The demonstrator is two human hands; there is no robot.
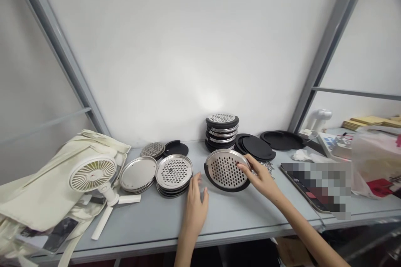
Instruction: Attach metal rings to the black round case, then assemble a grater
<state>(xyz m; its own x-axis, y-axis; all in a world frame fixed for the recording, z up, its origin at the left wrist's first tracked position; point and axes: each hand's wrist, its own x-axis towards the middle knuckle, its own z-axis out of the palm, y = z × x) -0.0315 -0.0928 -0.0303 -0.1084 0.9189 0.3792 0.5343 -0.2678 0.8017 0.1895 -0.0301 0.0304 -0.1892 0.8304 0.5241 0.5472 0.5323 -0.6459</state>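
Note:
My right hand (pixel 258 175) grips the right edge of a round perforated metal disc (pixel 226 169) with a black rim, tilted toward me. Beside a stack of perforated metal plates (pixel 174 172), my left hand (pixel 197 196) is open, its fingertips near the stack's right side. Plain metal plates (pixel 138 174) are piled further left. Behind the held disc rises a tall stack of black-rimmed discs (pixel 222 133). Black round plates (pixel 257 147) lie to its right. A smaller perforated disc (pixel 152 149) and a black disc (pixel 176 148) rest at the back left.
A white fan (pixel 93 174) and a cream bag (pixel 50 192) occupy the left side. On the right are a large black tray (pixel 283 139), a dark tablet-like device (pixel 305 187), partly blurred, and a plastic bag (pixel 372 167). The table's front edge (pixel 232 237) runs below my hands.

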